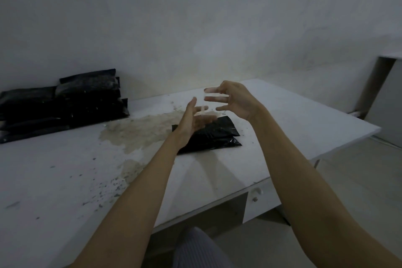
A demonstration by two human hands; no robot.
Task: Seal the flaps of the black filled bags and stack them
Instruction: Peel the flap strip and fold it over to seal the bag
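both hands (214,107) raised, black bags (214,135) beneath

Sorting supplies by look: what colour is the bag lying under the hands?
Glossy black, seen in the head view: the bag on the table.

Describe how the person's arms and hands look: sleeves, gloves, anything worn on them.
Both arms are bare as far up as the picture shows, with no sleeve in view. The left hand and right hand wear no gloves. No watch, bracelet or ring can be seen, though the fingers are blurred. Striped grey cloth shows below, between the arms.
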